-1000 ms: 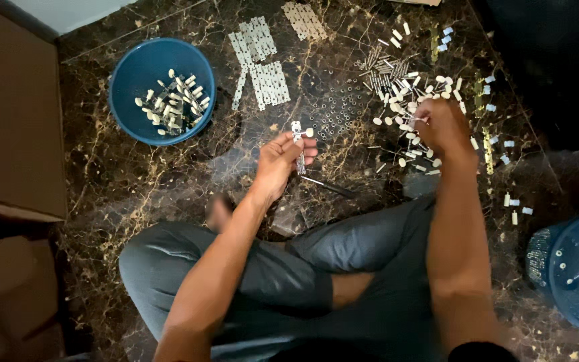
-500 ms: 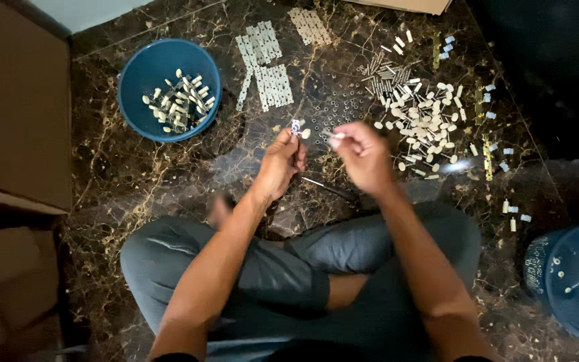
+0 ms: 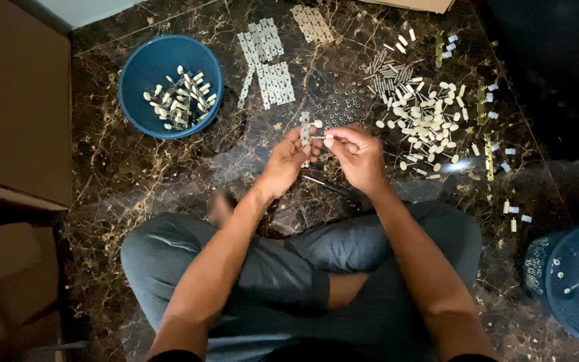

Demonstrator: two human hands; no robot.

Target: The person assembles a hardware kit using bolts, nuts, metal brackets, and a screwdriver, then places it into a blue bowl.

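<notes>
Your left hand (image 3: 288, 163) is clamped on a small metal plate with pale knobs (image 3: 305, 133), held upright above the dark marble floor (image 3: 135, 167). Your right hand (image 3: 356, 155), fingertips pinched together on a thin pin, meets it from 3 o'clock. A blue bowl (image 3: 141, 70) of finished pieces sits at 10 o'clock, loose pale knobs (image 3: 430, 121) at 2 o'clock.
</notes>
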